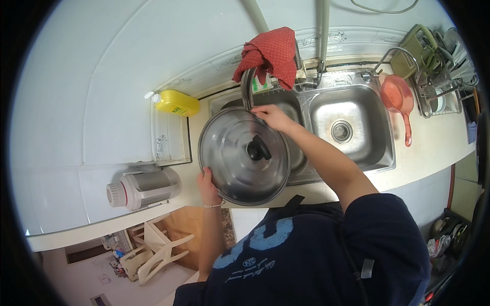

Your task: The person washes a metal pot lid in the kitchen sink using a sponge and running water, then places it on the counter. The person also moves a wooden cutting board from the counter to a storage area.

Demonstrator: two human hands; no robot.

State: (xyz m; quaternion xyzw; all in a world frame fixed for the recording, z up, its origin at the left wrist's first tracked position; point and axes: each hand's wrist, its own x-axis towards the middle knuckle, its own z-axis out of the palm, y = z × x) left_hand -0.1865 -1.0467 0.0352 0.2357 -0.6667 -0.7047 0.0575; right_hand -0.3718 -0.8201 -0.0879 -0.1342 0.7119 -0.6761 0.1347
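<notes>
A round metal pot lid with a black knob is held over the left basin of a double steel sink. My left hand grips its lower left rim, the thumb on top. My right hand is at the upper right rim, fingers closed on the edge beside the faucet's ribbed spout. Whether the right fingertips touch the spout cannot be told. A red textured cloth hangs over the faucet above the lid. Much of the left basin is hidden under the lid.
The right basin has a strainer drain. A pink ladle lies right of it, beside a loaded dish rack. A yellow bottle stands at the back left, and a grey-white flask sits at the counter's left.
</notes>
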